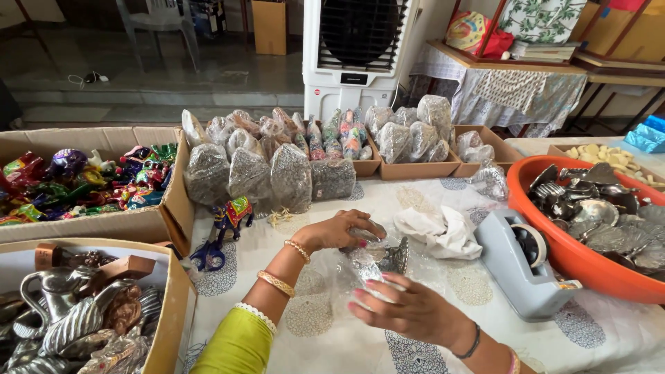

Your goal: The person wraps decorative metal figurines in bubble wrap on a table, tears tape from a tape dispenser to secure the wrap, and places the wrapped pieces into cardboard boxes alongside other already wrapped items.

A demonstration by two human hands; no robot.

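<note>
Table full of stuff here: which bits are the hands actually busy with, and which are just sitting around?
In hand:
- left hand and right hand on a clear plastic bag
- small silver metal piece at the bag

Lying about:
- tape dispenser
- white cloth
- painted elephant figure
- orange tub of metal pieces
- wrapped bundles
- cardboard boxes

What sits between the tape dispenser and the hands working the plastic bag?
In the head view, a crumpled white cloth lies on the table between the tape dispenser and the left hand.

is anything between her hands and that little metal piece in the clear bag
Only the clear plastic bag itself: both the left hand and right hand grip it, and the metal piece sits inside.
</note>
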